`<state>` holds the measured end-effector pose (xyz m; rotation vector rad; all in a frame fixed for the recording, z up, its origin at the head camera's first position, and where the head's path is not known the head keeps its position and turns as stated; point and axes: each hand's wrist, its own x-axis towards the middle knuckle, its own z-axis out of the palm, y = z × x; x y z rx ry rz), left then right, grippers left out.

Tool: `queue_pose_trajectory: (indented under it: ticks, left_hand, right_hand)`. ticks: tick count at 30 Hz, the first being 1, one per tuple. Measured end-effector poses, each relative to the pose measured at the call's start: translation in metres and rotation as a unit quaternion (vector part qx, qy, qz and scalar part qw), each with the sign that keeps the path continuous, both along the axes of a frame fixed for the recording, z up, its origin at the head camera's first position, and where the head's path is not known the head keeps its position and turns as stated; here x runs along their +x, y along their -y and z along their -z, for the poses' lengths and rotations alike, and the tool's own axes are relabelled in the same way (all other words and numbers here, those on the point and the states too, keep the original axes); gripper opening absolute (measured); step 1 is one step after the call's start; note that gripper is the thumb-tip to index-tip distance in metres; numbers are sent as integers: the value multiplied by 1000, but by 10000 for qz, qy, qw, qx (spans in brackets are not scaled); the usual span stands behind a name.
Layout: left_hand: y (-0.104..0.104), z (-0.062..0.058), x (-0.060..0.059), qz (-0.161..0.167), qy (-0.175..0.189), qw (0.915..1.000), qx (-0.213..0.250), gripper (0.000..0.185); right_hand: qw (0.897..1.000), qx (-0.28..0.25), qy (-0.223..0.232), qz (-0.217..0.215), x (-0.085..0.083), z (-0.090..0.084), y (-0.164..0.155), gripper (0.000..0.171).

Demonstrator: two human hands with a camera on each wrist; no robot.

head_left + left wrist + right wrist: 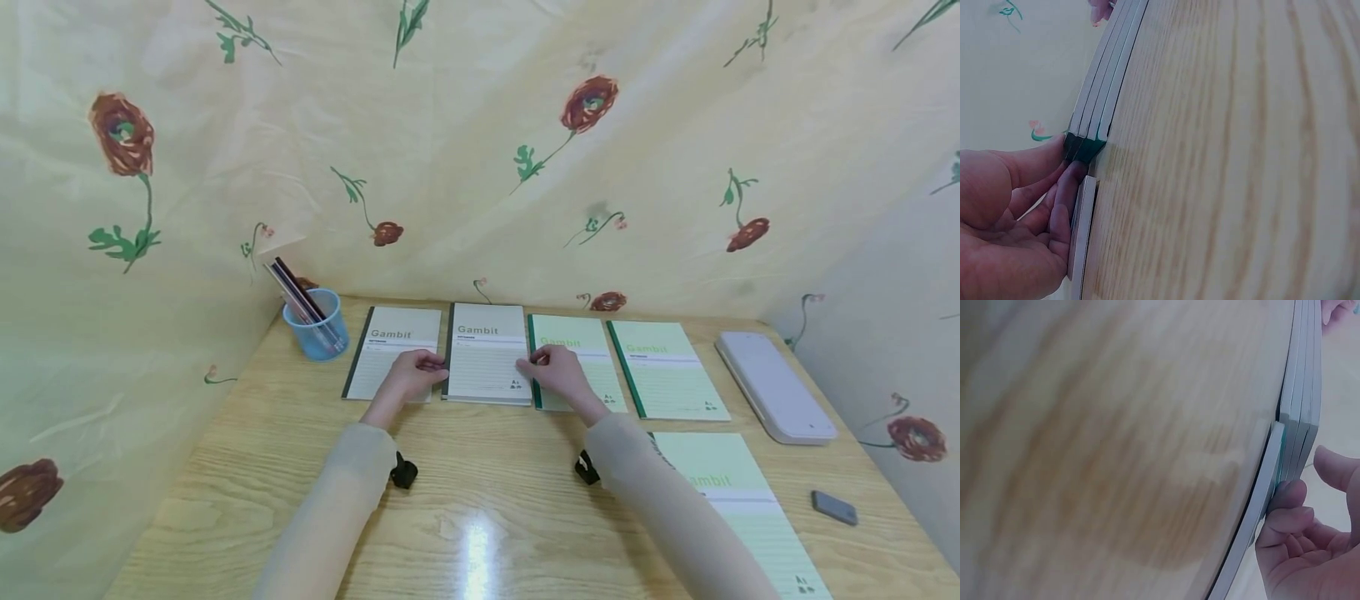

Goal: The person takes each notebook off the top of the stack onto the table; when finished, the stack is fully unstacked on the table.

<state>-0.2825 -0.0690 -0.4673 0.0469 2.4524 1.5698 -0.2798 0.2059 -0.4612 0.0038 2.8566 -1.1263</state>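
Hands are meeting at a stack (486,354) of grey notebooks lying second from the left in a row at the back of the table (465,508); the left hand (408,379) is curling its fingers (1063,187) against the stack's dark spine edge, gripping it, while resting over the lone grey notebook (390,346) to the left; the right hand (558,373) is pinching the stack's opposite edge, its fingers (1285,506) bending around the page side, lying partly over a green notebook (581,358); the wrist views are showing three books in the stack, sitting flush; another green notebook (663,367) is lying just beside that one, and a third green one (738,508) is lying nearer the front, under the right sleeve; a blue cup (318,325) is standing at the back left corner, holding several dark pencils (296,292) leaning to the left; a white case (772,383) is lying closed at the right, with a small grey eraser (834,507) in front of it.
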Motion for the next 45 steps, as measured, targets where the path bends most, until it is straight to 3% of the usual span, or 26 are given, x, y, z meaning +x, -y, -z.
queue_pose_trajectory:
  ticks: [17,34,40,45]
  left_hand:
    - [1,3,-1,7,-8,10000,-22,28]
    - [0,4,0,-10,-106,9999,-127,27]
    - [-2,4,0,7,-114,9999,-74,27]
    - [-1,4,1,6,-117,9999,-35,26]
  right_hand:
    - [9985,518,-16,152,-5,0,13,42]
    - [9990,189,272,314,-5,-3,7,32]
    - [9975,-454,456,289,-5,-3,-10,40]
    - [9895,-1188,698,442,0,-7,-24,33]
